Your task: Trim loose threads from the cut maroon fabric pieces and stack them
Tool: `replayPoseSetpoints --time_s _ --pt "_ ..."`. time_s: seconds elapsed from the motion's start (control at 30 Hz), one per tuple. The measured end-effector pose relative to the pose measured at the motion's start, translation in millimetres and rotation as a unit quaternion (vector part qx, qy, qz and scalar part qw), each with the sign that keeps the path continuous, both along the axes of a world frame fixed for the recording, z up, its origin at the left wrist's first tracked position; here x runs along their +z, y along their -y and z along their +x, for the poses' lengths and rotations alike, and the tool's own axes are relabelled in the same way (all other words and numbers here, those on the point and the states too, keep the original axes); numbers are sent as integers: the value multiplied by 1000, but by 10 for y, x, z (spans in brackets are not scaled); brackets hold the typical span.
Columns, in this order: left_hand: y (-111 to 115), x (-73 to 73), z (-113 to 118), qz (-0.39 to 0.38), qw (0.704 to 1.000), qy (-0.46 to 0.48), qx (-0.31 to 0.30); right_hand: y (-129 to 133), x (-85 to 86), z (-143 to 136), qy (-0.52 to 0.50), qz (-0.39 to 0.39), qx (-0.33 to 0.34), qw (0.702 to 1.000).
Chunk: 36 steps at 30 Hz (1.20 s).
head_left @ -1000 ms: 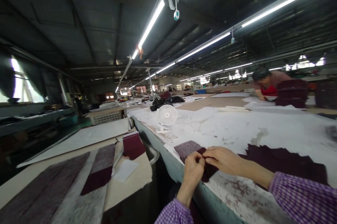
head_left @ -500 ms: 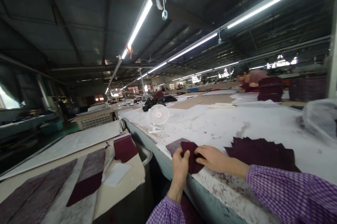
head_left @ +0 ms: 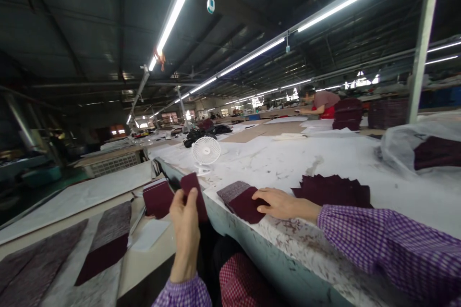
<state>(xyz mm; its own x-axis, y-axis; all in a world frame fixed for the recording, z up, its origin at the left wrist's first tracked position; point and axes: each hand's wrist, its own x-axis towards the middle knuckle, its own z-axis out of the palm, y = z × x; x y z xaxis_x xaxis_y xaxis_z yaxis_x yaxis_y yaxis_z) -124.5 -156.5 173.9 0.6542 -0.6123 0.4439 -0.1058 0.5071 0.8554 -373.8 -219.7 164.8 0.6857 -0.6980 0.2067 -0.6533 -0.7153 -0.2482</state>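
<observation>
My left hand (head_left: 187, 220) is closed on a maroon fabric piece (head_left: 194, 187), held upright off the table's left edge between thumb and fingers. My right hand (head_left: 279, 203) lies on a maroon fabric stack (head_left: 245, 203) at the near table edge, its fingers stretched out and apart, tips touching the top piece. A mottled greyish-maroon piece (head_left: 232, 189) shows at the far end of that stack. Just beyond my right wrist, more maroon pieces (head_left: 333, 190) lie fanned out with jagged, overlapping corners.
A small white fan (head_left: 206, 151) stands on the white-covered table (head_left: 273, 160). Left is a lower surface with a maroon stack (head_left: 158, 199), a white card (head_left: 151, 235) and long fabric strips (head_left: 104, 259). Clear plastic (head_left: 399, 146) lies right; a person (head_left: 324, 104) bends over the table behind.
My left hand has moved left, away from my right hand, carrying a maroon piece off the stack. My right hand stays on the stack. The view has turned slightly right.
</observation>
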Motion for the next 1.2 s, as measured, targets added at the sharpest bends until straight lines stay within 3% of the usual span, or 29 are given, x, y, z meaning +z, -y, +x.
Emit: replayPoseSetpoints --time_s 0.1,0.2,0.27,0.33,0.4,0.47,0.57,0.63,0.8,1.0,1.2 --pt "-154 -203 -631 56 977 148 -145 -117 120 -141 140 187 -22 972" --pt "-381 -383 -1129 60 920 276 -272 -316 222 -387 226 402 -47 886" --pt "-553 -429 -1307 43 877 337 -339 -435 234 -587 225 417 -71 878" --pt "-689 -406 -1367 25 840 369 -398 -511 191 -778 194 357 -105 908" --pt "-740 -334 -1353 26 822 365 -435 -547 120 -929 168 298 -105 934" --pt "-682 -249 -1328 34 837 355 -416 -565 67 -1020 161 275 -75 945" --pt "-443 -167 -1370 39 863 400 -306 -595 75 -1053 149 285 -45 946" --pt "-266 -159 -1469 68 849 451 -268 -617 123 -1044 127 285 -44 949" --pt "-36 -224 -1749 160 778 517 -318 -604 224 -1142 31 193 -82 977" --pt "-16 -320 -1800 127 745 600 -262 -518 261 -1365 6 109 -84 991" --pt "-2 -399 -1783 97 734 627 -242 -546 236 -1304 -29 34 -22 999"
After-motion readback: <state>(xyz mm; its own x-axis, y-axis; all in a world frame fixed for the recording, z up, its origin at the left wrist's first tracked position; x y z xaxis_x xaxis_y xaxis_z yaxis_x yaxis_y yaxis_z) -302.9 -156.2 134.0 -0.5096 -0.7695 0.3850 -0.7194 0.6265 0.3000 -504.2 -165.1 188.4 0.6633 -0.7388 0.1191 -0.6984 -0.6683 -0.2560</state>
